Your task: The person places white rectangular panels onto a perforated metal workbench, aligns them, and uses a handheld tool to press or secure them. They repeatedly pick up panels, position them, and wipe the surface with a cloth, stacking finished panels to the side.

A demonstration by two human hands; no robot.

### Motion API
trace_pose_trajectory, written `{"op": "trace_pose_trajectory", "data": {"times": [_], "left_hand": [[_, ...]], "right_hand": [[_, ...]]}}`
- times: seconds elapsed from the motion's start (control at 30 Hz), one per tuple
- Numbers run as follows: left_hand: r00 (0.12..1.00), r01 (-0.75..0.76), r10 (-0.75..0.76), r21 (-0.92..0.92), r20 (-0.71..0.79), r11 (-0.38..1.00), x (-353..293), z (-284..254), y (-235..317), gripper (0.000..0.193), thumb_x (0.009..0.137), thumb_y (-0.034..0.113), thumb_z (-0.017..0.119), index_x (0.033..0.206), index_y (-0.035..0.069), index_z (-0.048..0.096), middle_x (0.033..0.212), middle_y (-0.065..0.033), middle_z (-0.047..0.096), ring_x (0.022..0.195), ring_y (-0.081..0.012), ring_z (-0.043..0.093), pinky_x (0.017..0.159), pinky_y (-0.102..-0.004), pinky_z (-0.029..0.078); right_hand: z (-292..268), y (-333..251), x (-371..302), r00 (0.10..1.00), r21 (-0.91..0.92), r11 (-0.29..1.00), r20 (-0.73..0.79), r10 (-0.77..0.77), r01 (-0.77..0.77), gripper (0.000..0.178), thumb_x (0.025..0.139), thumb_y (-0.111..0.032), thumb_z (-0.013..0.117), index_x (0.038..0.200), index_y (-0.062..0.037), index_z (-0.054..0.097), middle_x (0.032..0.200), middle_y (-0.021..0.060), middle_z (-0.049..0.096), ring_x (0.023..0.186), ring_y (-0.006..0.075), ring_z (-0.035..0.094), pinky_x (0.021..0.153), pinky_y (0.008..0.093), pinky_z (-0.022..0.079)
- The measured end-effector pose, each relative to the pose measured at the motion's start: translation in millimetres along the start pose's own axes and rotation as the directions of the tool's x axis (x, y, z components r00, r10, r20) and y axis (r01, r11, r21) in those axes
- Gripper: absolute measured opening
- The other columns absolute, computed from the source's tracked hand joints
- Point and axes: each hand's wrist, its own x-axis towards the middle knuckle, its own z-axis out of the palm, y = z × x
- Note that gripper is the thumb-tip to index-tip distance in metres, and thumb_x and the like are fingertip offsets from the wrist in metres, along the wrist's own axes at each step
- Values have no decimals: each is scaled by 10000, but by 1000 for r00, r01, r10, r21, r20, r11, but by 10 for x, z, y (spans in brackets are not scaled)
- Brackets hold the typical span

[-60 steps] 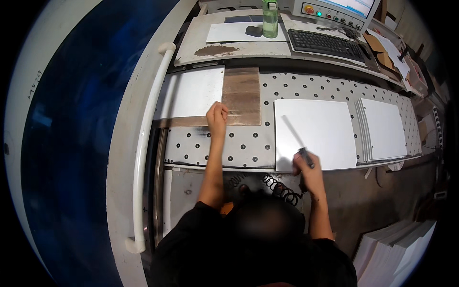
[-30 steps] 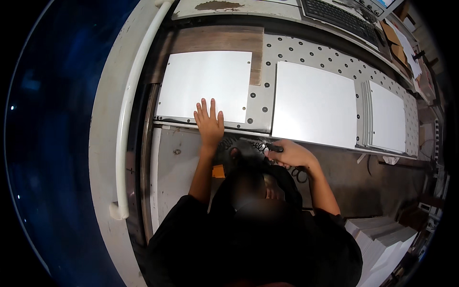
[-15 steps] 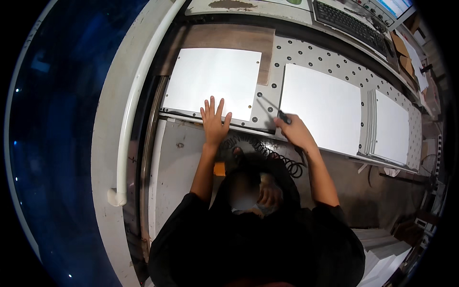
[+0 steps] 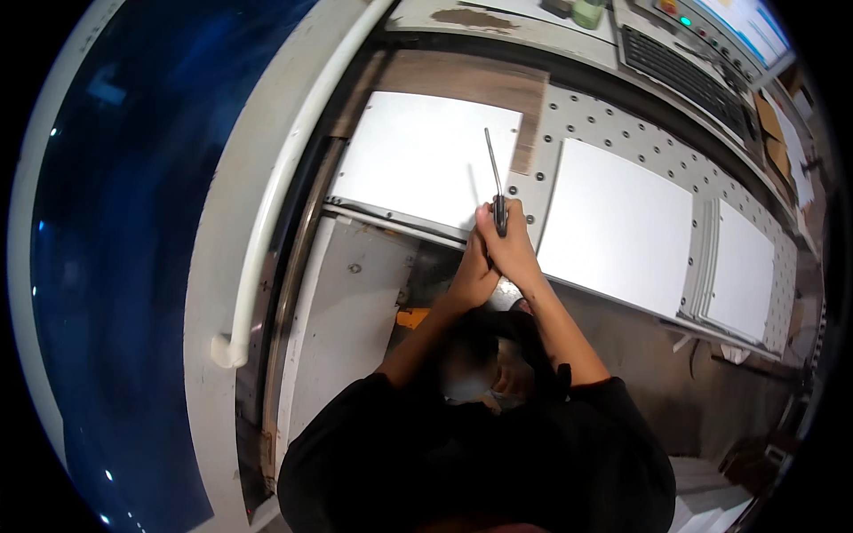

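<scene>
Just beyond the knuckles of the right hand (image 4: 509,244) a thin metal rod (image 4: 491,164) runs out over the left white panel (image 4: 426,155); that hand is wrapped tight around its dark handle (image 4: 500,216). Pressed against it from the left, the left hand (image 4: 474,271) seems curled in support, though its grip is hidden. Steadying the tool with both hands and keeping the tip low along the panel's right-hand edge, beside the perforated table (image 4: 586,129), probably serves best.
</scene>
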Motion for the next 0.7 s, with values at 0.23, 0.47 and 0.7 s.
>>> {"op": "trace_pose_trajectory", "data": {"times": [0.23,0.47,0.7], "left_hand": [[694,388,-402,-160,-597,907,-679,-1036,-43,462,1084,482,463,1155,30,528,808,-58,610,784,-168,625,793,-338,526],[598,332,-444,-298,-667,895,-596,-1911,48,425,1084,477,463,1036,64,554,668,-27,566,569,-113,575,505,-272,470],[681,345,-476,-329,-556,879,343,-2447,-271,415,1061,541,466,1014,137,542,642,-14,618,503,-122,619,388,-227,382]], "right_hand": [[-14,300,229,954,-444,849,213,-210,287,598,988,-486,614,1376,-41,520,1493,325,397,1425,479,365,1172,517,326],[297,931,311,936,-659,669,185,-298,343,651,984,-420,611,1495,-51,448,1613,347,204,1469,587,189,1193,651,174],[340,992,309,928,-664,655,195,-316,362,643,1005,-443,560,1526,-85,441,1647,313,167,1499,557,165,1221,626,150]]}}
